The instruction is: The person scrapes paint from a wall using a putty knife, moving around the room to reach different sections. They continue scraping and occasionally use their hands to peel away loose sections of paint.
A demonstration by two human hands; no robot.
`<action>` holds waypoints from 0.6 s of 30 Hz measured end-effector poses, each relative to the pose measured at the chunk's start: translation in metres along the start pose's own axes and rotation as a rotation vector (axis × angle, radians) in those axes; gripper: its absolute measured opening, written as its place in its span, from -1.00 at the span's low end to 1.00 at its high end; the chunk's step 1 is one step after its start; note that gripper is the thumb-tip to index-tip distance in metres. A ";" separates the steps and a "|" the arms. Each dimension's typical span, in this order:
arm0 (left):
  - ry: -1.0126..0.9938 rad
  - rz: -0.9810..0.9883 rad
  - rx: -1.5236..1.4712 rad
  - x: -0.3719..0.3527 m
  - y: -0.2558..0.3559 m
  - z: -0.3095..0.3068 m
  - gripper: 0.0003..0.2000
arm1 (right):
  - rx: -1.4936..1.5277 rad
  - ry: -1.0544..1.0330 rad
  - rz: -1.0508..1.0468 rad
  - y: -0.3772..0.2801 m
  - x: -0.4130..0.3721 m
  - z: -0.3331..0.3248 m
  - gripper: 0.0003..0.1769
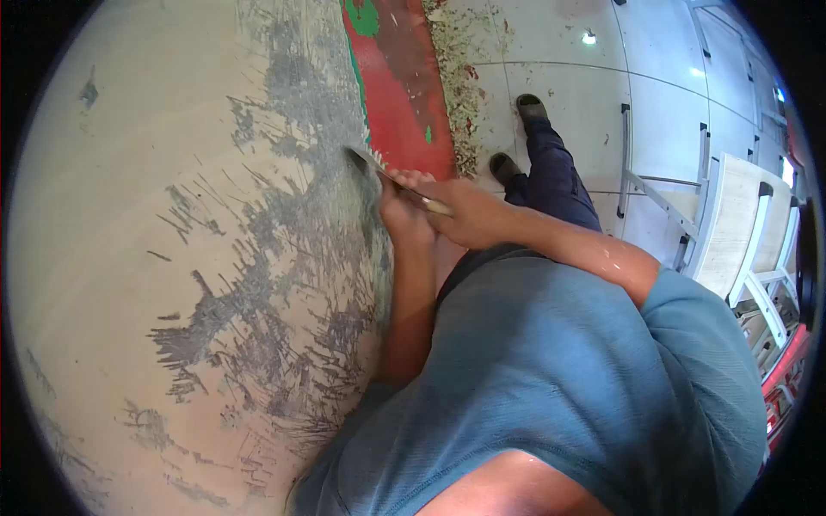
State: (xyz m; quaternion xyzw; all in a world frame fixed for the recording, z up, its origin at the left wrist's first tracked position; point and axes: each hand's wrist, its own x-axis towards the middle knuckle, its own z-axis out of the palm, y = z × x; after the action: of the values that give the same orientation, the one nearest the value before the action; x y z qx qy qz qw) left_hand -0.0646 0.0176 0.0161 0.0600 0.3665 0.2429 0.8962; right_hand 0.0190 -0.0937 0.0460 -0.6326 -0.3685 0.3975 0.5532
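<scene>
A scraper with a narrow metal blade [370, 161] and a pale handle [437, 206] lies across both my hands. My right hand [471, 211] is closed round its handle. Close beside it, my left hand [406, 211] has its fingers curled at the shaft, nearer the blade. The blade's end meets a large beige surface [129, 215] at a grey, scraped patch [323, 168]. Dark scratch marks and bare grey areas spread over this surface. Along its far edge runs a red painted strip [400, 112] with green spots. My fingertips are partly hidden behind the tool.
Pale shavings [465, 95] and red flakes litter the tiled floor [568, 95] beside the red strip. My feet in dark shoes [532, 107] stand on the tiles. To the right are metal-framed stands [662, 202] with a pale board [731, 219].
</scene>
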 end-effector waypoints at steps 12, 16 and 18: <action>-0.022 -0.013 0.091 0.026 -0.001 -0.001 -0.71 | 0.013 -0.121 0.102 0.003 0.015 -0.008 -0.59; 0.056 0.036 0.056 0.005 -0.003 0.006 -0.71 | -0.032 0.069 -0.057 0.011 0.007 -0.001 -0.58; 0.035 -0.028 0.045 0.019 0.005 -0.003 -0.69 | -0.067 -0.123 0.063 -0.005 0.016 -0.008 -0.55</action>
State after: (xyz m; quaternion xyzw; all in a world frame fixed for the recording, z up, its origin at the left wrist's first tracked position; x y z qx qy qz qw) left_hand -0.0564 0.0307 0.0034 0.0709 0.3881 0.2227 0.8915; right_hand 0.0323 -0.0820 0.0496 -0.6363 -0.3948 0.4404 0.4953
